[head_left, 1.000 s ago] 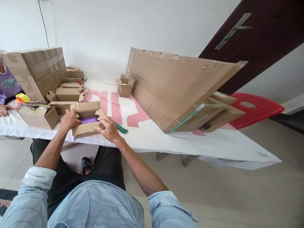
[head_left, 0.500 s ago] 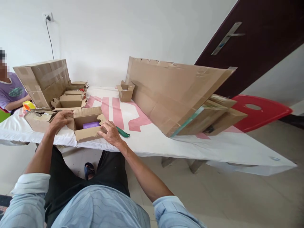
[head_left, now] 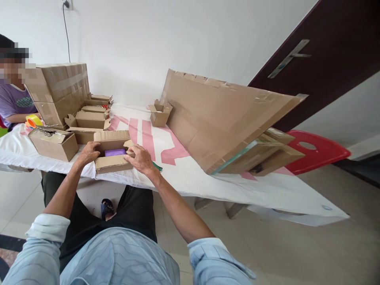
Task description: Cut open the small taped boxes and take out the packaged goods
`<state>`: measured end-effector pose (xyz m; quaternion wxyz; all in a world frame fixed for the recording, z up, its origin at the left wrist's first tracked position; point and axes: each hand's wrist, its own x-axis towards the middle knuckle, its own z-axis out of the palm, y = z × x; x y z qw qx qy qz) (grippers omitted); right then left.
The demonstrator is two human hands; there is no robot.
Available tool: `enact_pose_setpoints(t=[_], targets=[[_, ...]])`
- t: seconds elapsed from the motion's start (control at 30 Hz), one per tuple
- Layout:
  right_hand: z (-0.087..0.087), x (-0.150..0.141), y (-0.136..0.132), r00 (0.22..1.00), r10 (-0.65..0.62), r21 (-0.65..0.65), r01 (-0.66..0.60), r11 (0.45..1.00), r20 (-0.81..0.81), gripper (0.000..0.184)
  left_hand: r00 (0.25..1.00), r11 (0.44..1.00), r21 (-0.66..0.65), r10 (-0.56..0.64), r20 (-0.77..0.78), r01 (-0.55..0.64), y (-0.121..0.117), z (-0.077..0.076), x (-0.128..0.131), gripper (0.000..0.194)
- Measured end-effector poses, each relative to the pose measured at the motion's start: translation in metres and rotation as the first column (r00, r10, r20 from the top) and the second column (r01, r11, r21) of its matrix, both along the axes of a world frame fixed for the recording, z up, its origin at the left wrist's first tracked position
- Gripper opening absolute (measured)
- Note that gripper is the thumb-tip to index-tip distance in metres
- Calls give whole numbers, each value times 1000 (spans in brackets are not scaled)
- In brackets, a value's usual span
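Observation:
An open cardboard box [head_left: 114, 164] lies at the table's front edge with its long back flap raised. Inside it is a purple item [head_left: 115, 152], whose kind I cannot make out. My left hand [head_left: 89, 152] is closed on the box's left end. At the opposite end, the fingers of my right hand [head_left: 139, 159] bend around the edge by a small side flap. Just past my right hand lies a green-handled tool [head_left: 158, 166], mostly hidden by it.
To the left stand a worn carton [head_left: 55, 144], several open boxes [head_left: 89, 120], tape rolls [head_left: 34, 120] and stacked large cartons [head_left: 61, 93]. A small open box [head_left: 159, 114] sits by a big leaning cardboard sheet [head_left: 225, 114]. A person in purple [head_left: 18, 101] sits at left.
My left hand has moved onto the left end of the box, and the side flap there no longer sticks outward. My right hand stays at the right end. The camera view has shifted slightly.

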<state>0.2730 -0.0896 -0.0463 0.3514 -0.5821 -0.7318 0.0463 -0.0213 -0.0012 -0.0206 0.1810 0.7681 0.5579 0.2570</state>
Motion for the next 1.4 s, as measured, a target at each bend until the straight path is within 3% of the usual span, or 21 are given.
enact_pose_setpoints(t=[0.13, 0.43, 0.53, 0.63, 0.73, 0.87, 0.97, 1.1, 1.4], targets=[[12, -6, 20, 995, -86, -63, 89, 994, 50, 32, 994, 1000, 5, -5, 111, 4, -7, -8, -1, 79], [26, -21, 53, 969, -151, -202, 190, 961, 195, 62, 977, 1000, 19, -11, 211, 7, -16, -14, 2, 85], [32, -15, 51, 961, -143, -199, 192, 961, 238, 49, 976, 1000, 19, -21, 219, 17, -17, -15, 0, 87], [34, 1, 47, 959, -192, -93, 215, 972, 209, 34, 974, 1000, 14, -24, 224, 22, -18, -16, -1, 88], [29, 19, 44, 952, -253, -8, 258, 966, 174, 41, 974, 1000, 8, -18, 225, 17, -19, -16, -1, 90], [13, 32, 44, 961, -219, 58, 212, 975, 166, 39, 973, 1000, 4, 1, 232, -2, -20, -15, 0, 92], [2, 32, 48, 985, -167, 3, 167, 986, 48, 25, 974, 1000, 7, -5, 228, 3, -21, -14, -4, 90], [-6, 26, 56, 984, -97, -120, 80, 990, -148, 27, 974, 1000, 1, 10, 228, -11, -21, -13, -12, 85], [-8, 13, 49, 939, -57, -217, -19, 976, -340, 19, 965, 999, -40, 28, 261, -19, -19, -15, -21, 76]])
